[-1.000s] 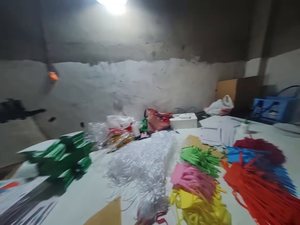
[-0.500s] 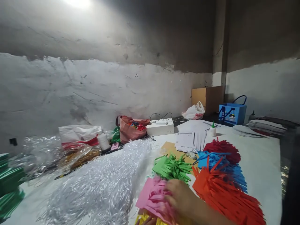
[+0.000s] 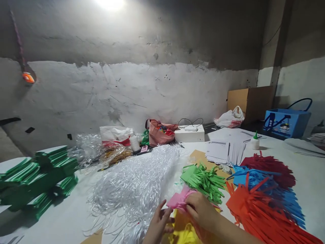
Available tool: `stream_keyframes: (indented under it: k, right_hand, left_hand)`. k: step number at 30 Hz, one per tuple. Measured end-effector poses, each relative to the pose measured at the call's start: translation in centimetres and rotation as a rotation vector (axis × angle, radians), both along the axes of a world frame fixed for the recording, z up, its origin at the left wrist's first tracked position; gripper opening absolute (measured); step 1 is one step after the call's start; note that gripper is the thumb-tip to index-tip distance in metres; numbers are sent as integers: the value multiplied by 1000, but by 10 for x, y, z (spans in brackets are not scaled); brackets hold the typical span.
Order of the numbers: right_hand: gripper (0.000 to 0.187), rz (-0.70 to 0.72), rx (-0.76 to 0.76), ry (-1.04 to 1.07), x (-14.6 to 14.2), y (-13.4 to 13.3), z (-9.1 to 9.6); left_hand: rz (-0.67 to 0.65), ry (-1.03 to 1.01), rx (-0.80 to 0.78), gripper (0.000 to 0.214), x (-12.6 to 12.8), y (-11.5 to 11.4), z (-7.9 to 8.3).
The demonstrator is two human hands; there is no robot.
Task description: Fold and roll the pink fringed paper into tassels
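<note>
My right hand (image 3: 203,211) grips a bundle of pink fringed paper (image 3: 179,200), with thumb and fingers closed on its strips. Just left of it, my left hand (image 3: 160,223) has its fingers apart and lies close to the pink edge; whether it touches is unclear. Beneath both hands is yellow fringed paper (image 3: 186,232), partly covered by them. Green fringed paper (image 3: 203,179) lies just beyond. To the right are an orange-red fringed pile (image 3: 264,213), a blue one (image 3: 269,184) and a dark red one (image 3: 273,167), overlapping one another.
A large heap of shiny white cords (image 3: 137,179) spreads leftward. Green cut-out stacks (image 3: 43,179) stand at far left. Printed sheets (image 3: 218,151), a glue bottle (image 3: 255,142), a pink bag (image 3: 161,134), a white box (image 3: 190,134) and a blue basket (image 3: 286,122) sit farther back.
The view has swung left, bringing the green stacks further in. My right hand has gathered and lifted the pink paper off the yellow. My left hand has come up into fuller view.
</note>
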State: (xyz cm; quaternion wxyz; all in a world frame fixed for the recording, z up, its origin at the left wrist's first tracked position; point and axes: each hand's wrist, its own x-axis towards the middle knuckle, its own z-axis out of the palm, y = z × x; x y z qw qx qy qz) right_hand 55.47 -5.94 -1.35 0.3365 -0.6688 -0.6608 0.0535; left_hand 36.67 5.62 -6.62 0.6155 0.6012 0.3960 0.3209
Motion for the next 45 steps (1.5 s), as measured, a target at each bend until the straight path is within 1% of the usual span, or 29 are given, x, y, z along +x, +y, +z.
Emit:
stream_keyframes:
  k: [2,5,7,9,10,12,14,16,18,20,23,28,32,34,38,40,43,45]
  right_hand:
    - [18,20,23,8,-2,-7,0]
    - [6,23,67,31,-5,-15,4]
    - [17,26,98,35,-5,-16,9]
    - [28,65,112,21,-6,-13,13]
    - [29,98,109,9,-7,-11,15]
    - [20,168,86,-7,-10,-5,15]
    - [15,188,63,5,-13,0,13]
    - [17,147,58,54,-17,2,11]
    - [16,70,65,134,-22,2,10]
    - [17,-2,66,232,-26,3,9]
    - [19,-71,51,377,-33,5,7]
    - [15,-110,8,568,-36,11,0]
    - [7,-113,-3,685,-30,6,-3]
    - [9,-92,2,711,-26,2,-3]
    - [16,-43,48,657,-22,-4,1]
    - [16,-37,90,580,-22,-6,3]
    - [10,-33,177,430,-23,-11,1]
    - [15,-21,239,332,-23,-13,-3]
  left_hand:
    - [14,-54,-42,90,16,-1,-2]
    - [17,-109,-62,81,27,-1,-2]
    - [29,-134,-64,78,29,-1,0]
    - [38,-157,-61,77,29,-4,3]
    - [38,-168,-56,75,28,-6,6]
    - [39,-190,-39,70,26,-12,12]
    - [43,-213,-17,66,23,-20,19]
    - [50,-240,3,64,21,-28,23]
    - [63,-278,25,66,20,-36,22]
    - [86,-327,53,68,22,-40,18]
    - [119,-392,85,67,26,-43,9]
    - [115,-430,92,60,24,-44,2]
    - [70,-433,83,54,17,-45,-2]
    - [37,-434,75,54,15,-44,-5]
    - [-28,-430,65,51,11,-39,-8]
    - [-46,-424,61,49,10,-35,-7]
    - [-49,-419,57,48,9,-33,-6]
    - [-29,-423,61,49,8,-33,-5]
